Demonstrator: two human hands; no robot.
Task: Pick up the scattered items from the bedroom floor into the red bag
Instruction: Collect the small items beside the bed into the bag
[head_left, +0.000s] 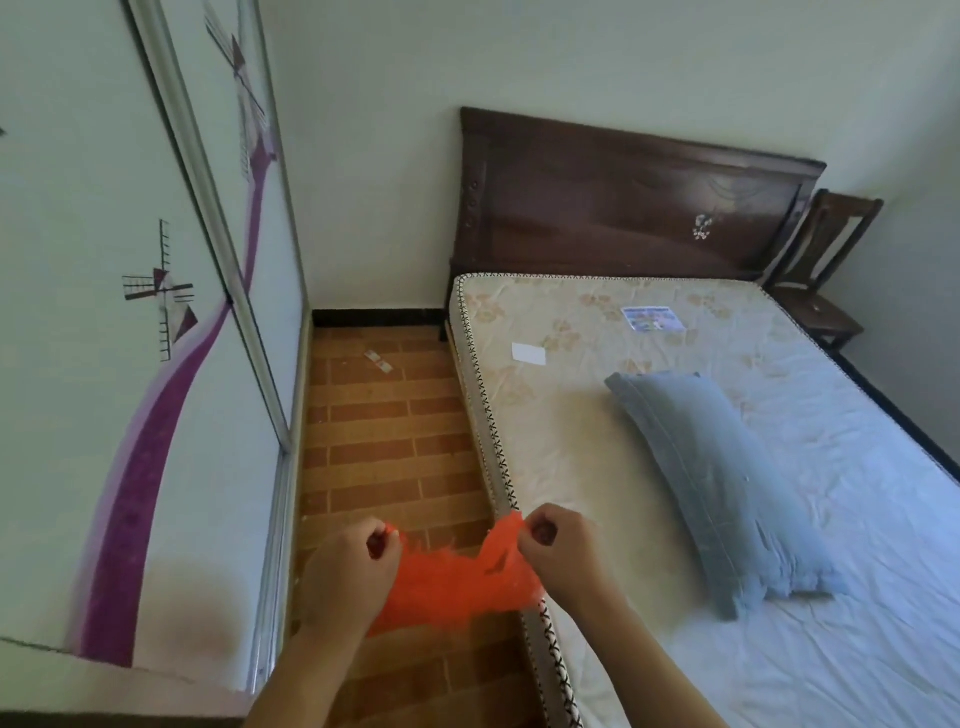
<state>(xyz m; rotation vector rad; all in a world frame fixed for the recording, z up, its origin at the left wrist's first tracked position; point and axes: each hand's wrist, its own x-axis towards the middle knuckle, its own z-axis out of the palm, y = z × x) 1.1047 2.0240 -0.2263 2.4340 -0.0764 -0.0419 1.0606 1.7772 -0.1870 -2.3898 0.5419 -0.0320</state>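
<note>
**A:** From the head camera, you had the red bag (457, 582) up in front of you, over the strip of floor (384, 431) between the wardrobe (130, 364) and the bed (675, 467). Your left hand (353, 571) pinched one edge of the bag's mouth, fingers curled tight on it; your right hand (563, 551) pinched the other edge the same way. The bag hung stretched and crumpled between them, not yet opened.

**B:** So the step in hand was getting the mouth open?

**A:** That was my reading. To do it well, you needed to rub the two layers apart at one edge rather than pull the hands sideways; pulling only drew the thin plastic tighter and might have torn it. Once a gap showed, one hand could have kept the rim while the other was freed.

**B:** And the items to collect?

**A:** Only one was plain to me: a small clear wrapper (378, 360) lay on the floor far ahead, near the wall, well apart from the bag. A white card (529, 354) and a pillow (722, 488) sat on the bed, so they looked outside the job. You would have had to walk forward and crouch; nearer floor under your arms was hidden.
</note>
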